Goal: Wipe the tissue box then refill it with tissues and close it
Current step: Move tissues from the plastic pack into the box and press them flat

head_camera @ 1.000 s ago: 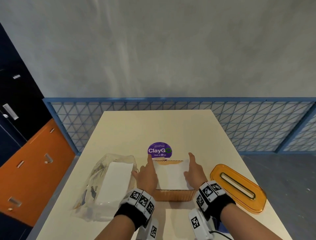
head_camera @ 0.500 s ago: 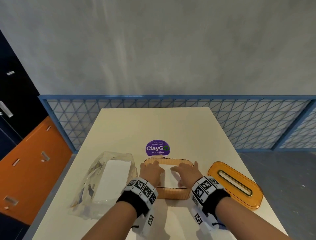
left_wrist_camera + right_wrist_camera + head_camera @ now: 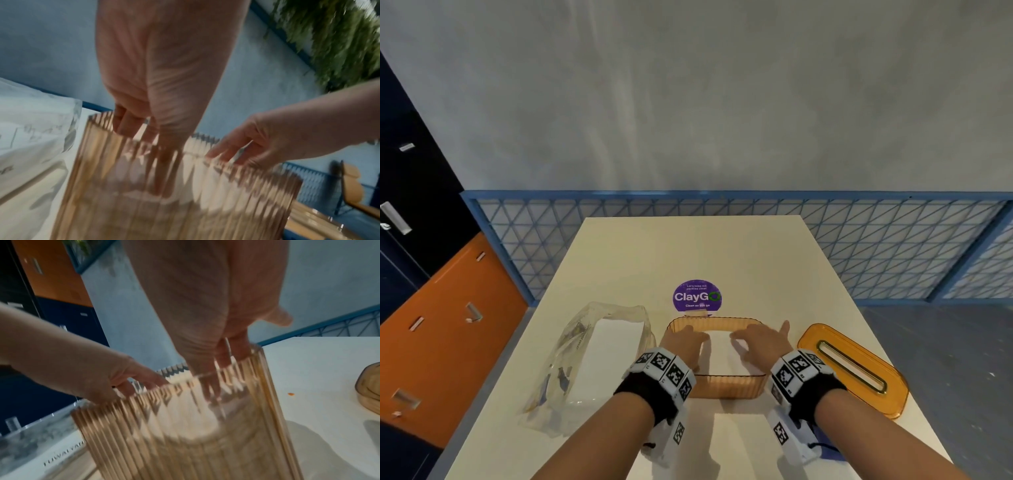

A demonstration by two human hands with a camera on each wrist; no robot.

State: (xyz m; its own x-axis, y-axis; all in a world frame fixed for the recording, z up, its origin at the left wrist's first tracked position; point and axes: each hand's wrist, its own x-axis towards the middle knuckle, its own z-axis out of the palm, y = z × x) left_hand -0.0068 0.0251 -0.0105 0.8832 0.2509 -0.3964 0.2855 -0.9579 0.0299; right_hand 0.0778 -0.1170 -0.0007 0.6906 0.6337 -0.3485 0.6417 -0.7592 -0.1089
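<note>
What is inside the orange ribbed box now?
Inside the box lie white tissues, with the left hand and right hand pressing on them. The box floor is covered.

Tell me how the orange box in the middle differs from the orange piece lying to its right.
The tissue box is a deep, open-topped tub with ribbed walls; the lid is shallow and smooth with a long slot. The tissue box holds white tissues, pressed by the left hand and right hand; the lid lies untouched. Both are translucent orange, on the table.
</note>
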